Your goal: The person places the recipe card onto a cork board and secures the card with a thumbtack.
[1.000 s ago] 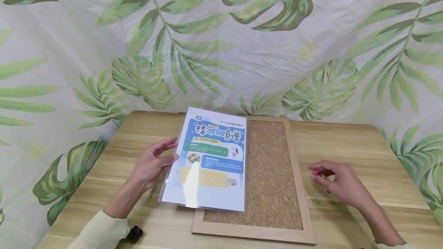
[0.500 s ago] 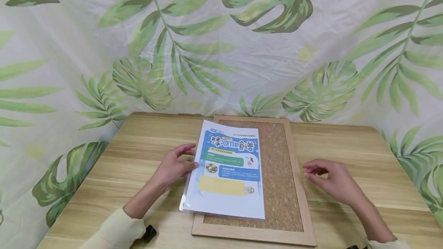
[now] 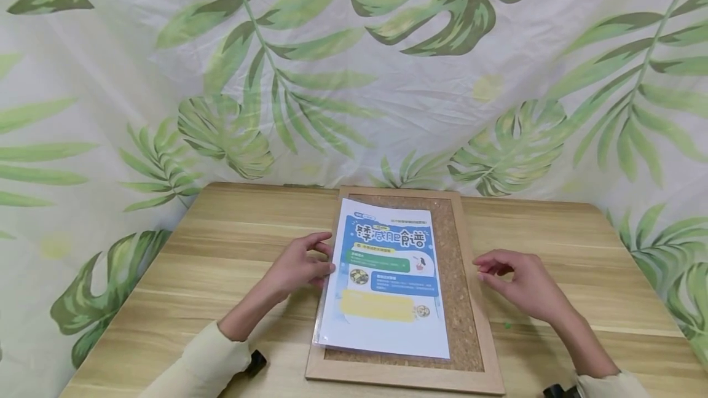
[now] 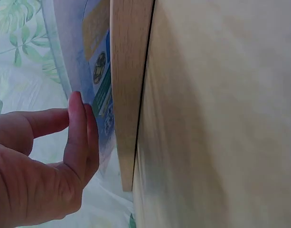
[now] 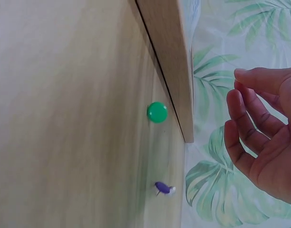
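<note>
Left hand on poster edge, right hand free beside board.

Left hand [image 3: 301, 266] pinches the left edge of the laminated poster [image 3: 387, 278], which lies on the cork board [image 3: 456, 275] with its left edge overhanging the frame. Right hand [image 3: 520, 284] hovers loosely curled, holding nothing, above a green pushpin [image 5: 157, 112] and a purple pushpin [image 5: 163, 188]. Wooden table [image 3: 581, 244], bare either side; leaf-print curtain [image 3: 387, 66] behind. Chinese title, not clearly legible.

The laminated sheet [image 3: 387, 281] is white with blue panels, a green bar and a yellow block. The cork board [image 3: 456, 275] is speckled brown in a pale wood frame. One push pin [image 5: 157, 112] is green, another [image 5: 163, 188] purple. The backdrop [image 3: 354, 66] shows green leaves on white.
</note>
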Demonstrator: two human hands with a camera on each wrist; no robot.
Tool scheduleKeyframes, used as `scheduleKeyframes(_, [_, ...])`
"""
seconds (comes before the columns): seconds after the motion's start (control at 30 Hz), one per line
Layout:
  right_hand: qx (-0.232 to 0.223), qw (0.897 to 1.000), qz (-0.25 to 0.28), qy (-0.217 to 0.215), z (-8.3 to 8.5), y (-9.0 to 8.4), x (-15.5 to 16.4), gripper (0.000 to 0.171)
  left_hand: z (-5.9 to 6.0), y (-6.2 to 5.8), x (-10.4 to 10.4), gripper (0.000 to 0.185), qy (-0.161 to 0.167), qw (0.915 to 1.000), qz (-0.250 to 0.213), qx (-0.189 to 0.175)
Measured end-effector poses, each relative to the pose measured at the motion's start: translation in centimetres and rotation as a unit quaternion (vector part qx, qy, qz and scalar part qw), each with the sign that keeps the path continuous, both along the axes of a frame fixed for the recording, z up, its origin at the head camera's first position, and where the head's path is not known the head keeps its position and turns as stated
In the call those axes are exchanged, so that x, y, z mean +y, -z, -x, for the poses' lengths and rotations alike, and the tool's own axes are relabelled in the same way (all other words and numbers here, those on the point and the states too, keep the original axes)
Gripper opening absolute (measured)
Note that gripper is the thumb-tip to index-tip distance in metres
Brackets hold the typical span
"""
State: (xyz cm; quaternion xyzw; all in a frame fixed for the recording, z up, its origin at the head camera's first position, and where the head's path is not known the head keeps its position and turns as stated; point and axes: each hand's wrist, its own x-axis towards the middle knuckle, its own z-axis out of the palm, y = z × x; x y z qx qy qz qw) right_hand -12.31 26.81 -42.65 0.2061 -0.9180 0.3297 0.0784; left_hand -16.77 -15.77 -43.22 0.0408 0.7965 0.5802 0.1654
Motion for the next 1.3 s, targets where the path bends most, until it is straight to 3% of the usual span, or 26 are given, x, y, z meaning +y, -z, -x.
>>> scheduleKeyframes(0.47, [-0.038, 0.999, -0.008, 0.004, 1.9, -0.2, -1.7, 0.02, 1.0, -0.3, 2.8, 0.081, 0.075, 0.9944, 0.074, 0.0])
scheduleKeyframes(0.97, [-0.078, 0.996, 0.018, -0.044, 6.9, -0.6, -5.3, 0.018, 1.0, -0.2, 3.6, 0.084, 0.082, 0.9852, 0.149, 0.025])
scheduleKeyframes(1.3, [-0.097, 0.993, 0.026, -0.056, 10.0, -0.7, -7.9, 0.02, 1.2, -0.2, 3.8, 0.084, 0.091, 0.9814, 0.164, 0.041])
